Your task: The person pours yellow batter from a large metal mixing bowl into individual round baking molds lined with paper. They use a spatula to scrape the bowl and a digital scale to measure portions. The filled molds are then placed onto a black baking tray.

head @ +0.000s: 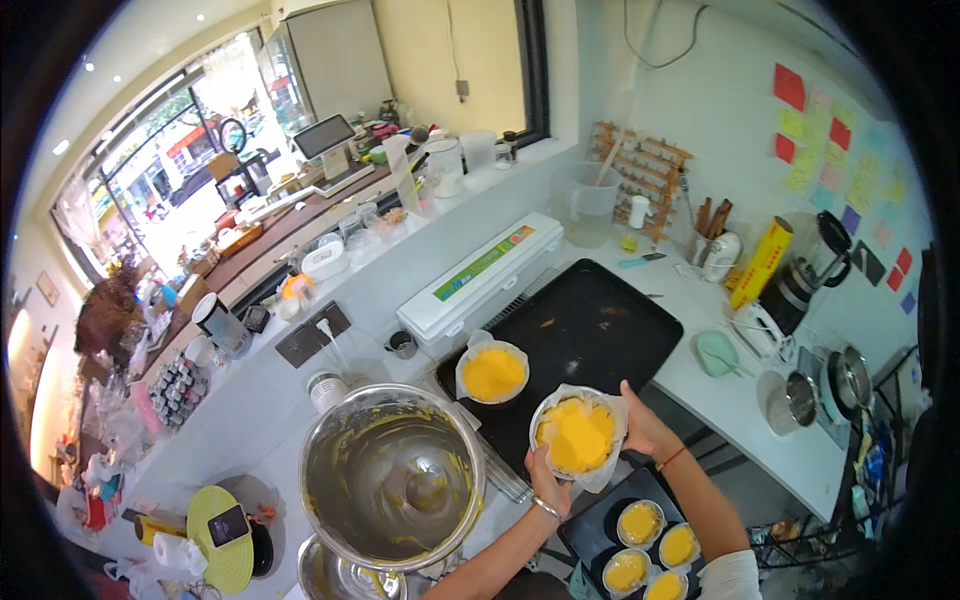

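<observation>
My left hand (549, 480) and my right hand (646, 427) hold a round cake tin (576, 433) between them, lined with parchment and filled with yellow batter. The tin is over the near edge of a black baking tray (592, 322). On that tray's left part stands a second paper-lined tin of yellow batter (493, 373). Left of my left hand is a large steel mixing bowl (394, 476), its inside smeared with batter remains. Several small cups of yellow batter (640, 523) sit on a dark tray at the lower right.
Beyond the black tray lies a white plastic-wrap box (480, 277). A second steel bowl (352, 574) is partly under the mixing bowl. A small dark cup (402, 344), a green bowl (716, 352), a blender (802, 277) and a plastic measuring jug (591, 206) stand about the counter.
</observation>
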`<state>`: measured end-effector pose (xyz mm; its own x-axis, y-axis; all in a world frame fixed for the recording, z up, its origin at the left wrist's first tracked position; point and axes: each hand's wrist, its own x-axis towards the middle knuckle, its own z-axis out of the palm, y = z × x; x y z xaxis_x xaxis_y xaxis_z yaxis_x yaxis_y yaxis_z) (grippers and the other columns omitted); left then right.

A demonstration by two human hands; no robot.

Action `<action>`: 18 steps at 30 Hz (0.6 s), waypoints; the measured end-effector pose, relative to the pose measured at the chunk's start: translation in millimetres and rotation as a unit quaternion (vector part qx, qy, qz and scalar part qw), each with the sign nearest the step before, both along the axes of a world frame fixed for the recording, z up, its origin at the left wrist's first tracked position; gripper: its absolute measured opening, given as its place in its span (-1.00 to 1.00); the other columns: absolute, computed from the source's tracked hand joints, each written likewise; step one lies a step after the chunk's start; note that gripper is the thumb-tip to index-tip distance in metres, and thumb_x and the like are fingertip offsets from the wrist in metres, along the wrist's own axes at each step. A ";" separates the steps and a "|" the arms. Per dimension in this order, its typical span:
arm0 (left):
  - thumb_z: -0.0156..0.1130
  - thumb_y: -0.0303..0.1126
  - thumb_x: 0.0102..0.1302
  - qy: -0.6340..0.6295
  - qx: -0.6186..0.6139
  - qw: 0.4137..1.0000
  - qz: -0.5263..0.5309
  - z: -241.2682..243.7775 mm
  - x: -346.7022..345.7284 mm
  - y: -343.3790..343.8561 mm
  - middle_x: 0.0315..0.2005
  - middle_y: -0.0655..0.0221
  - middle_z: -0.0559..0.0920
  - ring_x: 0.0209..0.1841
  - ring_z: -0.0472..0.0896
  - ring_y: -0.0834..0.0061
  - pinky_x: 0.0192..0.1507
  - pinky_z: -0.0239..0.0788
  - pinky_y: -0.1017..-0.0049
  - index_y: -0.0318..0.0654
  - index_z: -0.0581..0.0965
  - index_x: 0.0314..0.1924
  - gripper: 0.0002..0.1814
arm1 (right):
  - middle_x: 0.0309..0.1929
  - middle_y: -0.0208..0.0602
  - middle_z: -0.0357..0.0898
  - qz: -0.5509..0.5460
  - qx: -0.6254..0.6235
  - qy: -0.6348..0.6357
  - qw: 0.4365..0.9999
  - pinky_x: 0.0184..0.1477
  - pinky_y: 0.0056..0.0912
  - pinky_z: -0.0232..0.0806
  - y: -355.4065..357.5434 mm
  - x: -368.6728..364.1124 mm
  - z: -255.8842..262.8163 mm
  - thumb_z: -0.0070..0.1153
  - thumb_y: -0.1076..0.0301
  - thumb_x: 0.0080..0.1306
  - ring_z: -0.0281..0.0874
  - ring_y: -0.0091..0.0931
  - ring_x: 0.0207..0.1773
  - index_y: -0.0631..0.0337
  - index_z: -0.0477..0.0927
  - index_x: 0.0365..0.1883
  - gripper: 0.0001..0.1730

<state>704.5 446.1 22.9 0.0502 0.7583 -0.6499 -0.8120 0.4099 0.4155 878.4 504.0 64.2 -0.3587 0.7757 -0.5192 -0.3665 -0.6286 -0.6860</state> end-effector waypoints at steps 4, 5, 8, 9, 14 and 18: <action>0.13 0.00 0.01 0.025 -0.023 0.998 0.044 -101.5 1.3 32.2 0.08 0.44 0.32 0.20 0.20 0.33 0.17 0.00 0.06 0.16 0.29 0.05 -0.44 | 0.02 -0.24 0.45 0.011 0.023 0.102 0.994 0.09 -0.32 0.29 51.9 -17.8 -76.6 -0.32 -0.21 0.31 0.39 -0.46 0.09 0.30 0.38 0.04 -0.29; 0.17 0.00 0.02 0.024 -0.024 0.998 0.056 -88.5 14.1 37.1 0.07 0.42 0.31 0.20 0.20 0.33 0.17 0.03 0.07 0.15 0.28 0.05 -0.44 | 0.07 -0.22 0.42 0.017 0.041 0.081 0.996 0.09 -0.32 0.30 62.1 -4.5 -104.0 -0.35 -0.28 0.28 0.37 -0.43 0.12 0.27 0.34 0.09 -0.23; 0.13 0.00 0.09 0.045 -0.034 0.996 0.075 -126.1 11.3 51.0 0.14 0.38 0.25 0.22 0.18 0.37 0.21 -0.05 0.20 0.07 0.10 0.19 -0.31 | 0.06 -0.23 0.41 0.062 0.069 0.100 0.991 0.12 -0.28 0.27 64.9 -19.3 -103.0 -0.39 -0.26 0.30 0.37 -0.41 0.12 0.28 0.35 0.09 -0.24; 0.11 0.01 0.12 0.075 -0.012 0.995 0.062 -135.9 7.3 50.4 0.17 0.36 0.23 0.24 0.16 0.38 0.24 -0.11 0.26 0.03 0.02 0.26 -0.23 | 0.10 -0.26 0.39 0.062 0.032 0.093 0.993 0.11 -0.19 0.26 61.5 -21.7 -101.5 -0.37 -0.30 0.28 0.34 -0.41 0.15 0.20 0.35 0.10 -0.24; 0.04 0.01 0.20 0.265 0.002 0.953 -0.148 -81.1 -8.5 3.7 0.28 0.20 0.12 0.30 0.09 0.38 0.25 -0.06 0.47 -0.27 0.01 0.31 -0.19 | 0.25 -0.24 0.13 -0.167 0.085 -0.114 0.976 0.22 0.01 -0.03 26.7 -9.3 -116.5 -0.22 -0.23 0.26 0.01 -0.36 0.32 0.04 0.17 0.26 -0.27; -0.09 0.01 0.31 0.019 0.317 0.869 -0.379 22.8 -107.3 -125.1 0.21 0.31 0.24 0.25 0.17 0.48 0.27 -0.06 0.45 -0.30 0.08 0.28 -0.31 | -0.17 -0.47 0.37 -0.164 0.244 -0.292 0.910 -0.04 -0.53 0.16 -69.0 -42.2 -95.7 -0.16 0.08 0.34 0.32 -0.63 -0.12 0.04 0.35 0.01 -0.65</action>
